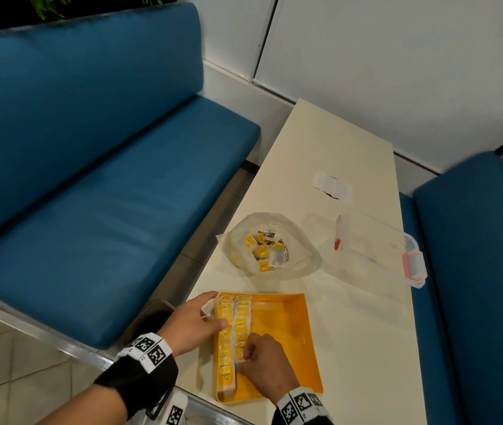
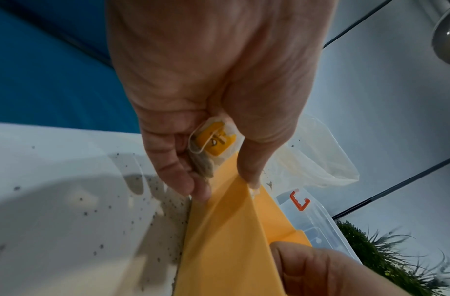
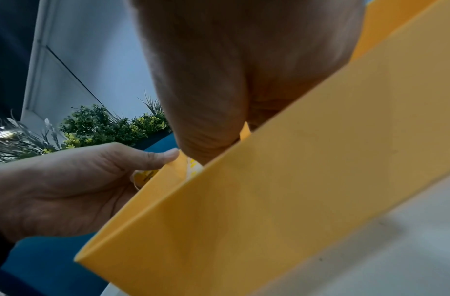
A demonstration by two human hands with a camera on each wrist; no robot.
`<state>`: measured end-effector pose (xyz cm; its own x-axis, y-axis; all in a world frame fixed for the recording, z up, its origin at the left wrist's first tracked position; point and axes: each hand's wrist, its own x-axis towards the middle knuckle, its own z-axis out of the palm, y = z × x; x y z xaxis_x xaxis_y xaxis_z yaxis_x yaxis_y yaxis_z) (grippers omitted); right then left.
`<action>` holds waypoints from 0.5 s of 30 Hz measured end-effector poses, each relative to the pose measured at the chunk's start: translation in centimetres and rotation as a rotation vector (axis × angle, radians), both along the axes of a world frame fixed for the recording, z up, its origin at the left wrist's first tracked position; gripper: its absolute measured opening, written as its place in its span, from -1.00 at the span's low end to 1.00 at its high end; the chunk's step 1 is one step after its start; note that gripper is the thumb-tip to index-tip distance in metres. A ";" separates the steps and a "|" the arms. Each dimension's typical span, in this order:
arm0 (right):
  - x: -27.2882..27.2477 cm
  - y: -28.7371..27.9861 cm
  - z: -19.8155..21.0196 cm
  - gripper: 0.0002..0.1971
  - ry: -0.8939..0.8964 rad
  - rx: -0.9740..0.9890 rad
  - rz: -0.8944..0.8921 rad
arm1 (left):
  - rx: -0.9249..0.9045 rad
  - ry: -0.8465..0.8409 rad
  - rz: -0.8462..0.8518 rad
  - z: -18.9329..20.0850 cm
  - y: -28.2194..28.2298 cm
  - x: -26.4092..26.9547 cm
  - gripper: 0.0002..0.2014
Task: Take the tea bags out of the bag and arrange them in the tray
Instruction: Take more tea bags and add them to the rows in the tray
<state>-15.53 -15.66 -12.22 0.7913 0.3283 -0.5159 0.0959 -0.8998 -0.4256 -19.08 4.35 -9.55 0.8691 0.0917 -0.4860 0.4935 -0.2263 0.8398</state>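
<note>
A yellow tray [image 1: 287,329] sits at the table's near edge, with two rows of yellow-tagged tea bags [image 1: 234,320] lined up along its left side. My left hand [image 1: 213,314] rests at the tray's left rim. In the left wrist view its curled fingers hold a tea bag [image 2: 215,143] in the palm, and the thumb touches the tray's wall [image 2: 224,240]. My right hand [image 1: 245,357] is inside the tray and pinches a tea bag [image 1: 240,352] at the near end of the second row. Beyond the tray, the open clear plastic bag [image 1: 293,265] holds several more tea bags [image 1: 264,250].
A clear plastic box [image 1: 376,250] with red clips stands to the right of the bag. A small white wrapper [image 1: 333,185] lies farther back on the cream table [image 1: 351,348]. Blue benches [image 1: 106,179] flank the table on both sides.
</note>
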 end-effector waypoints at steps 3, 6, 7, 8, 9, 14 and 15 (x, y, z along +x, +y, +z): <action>0.2 -0.2 1.2 -0.79 -0.027 0.011 0.021 | 0.029 0.078 -0.069 -0.7 1.5 0.0 -0.07; 0.9 0.3 4.1 -0.86 -0.164 0.125 0.032 | -0.016 0.046 -0.086 -0.6 2.7 0.0 -0.07; 1.2 0.8 5.3 -0.84 -0.199 0.209 0.034 | -0.033 0.019 -0.090 -0.2 2.7 0.0 -0.10; 1.6 1.4 6.4 -0.82 -0.214 0.303 0.037 | -0.055 -0.011 -0.100 0.3 2.6 0.1 -0.14; 1.9 2.1 7.4 -0.80 -0.210 0.390 0.050 | -0.075 -0.043 -0.115 0.9 2.3 0.2 -0.18; 2.5 5.0 8.8 -0.78 -0.134 0.508 0.134 | -0.119 -0.175 -0.182 2.8 0.6 0.9 -0.41; 2.7 5.2 8.6 -0.82 -0.139 0.498 0.112 | -0.114 -0.188 -0.192 2.9 0.5 0.9 -0.44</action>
<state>-12.87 -10.50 -3.63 0.7872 0.5933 -0.1683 0.2659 -0.5727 -0.7755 -18.14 4.86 -6.66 0.9411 -0.1296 -0.3124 0.2839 -0.1992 0.9379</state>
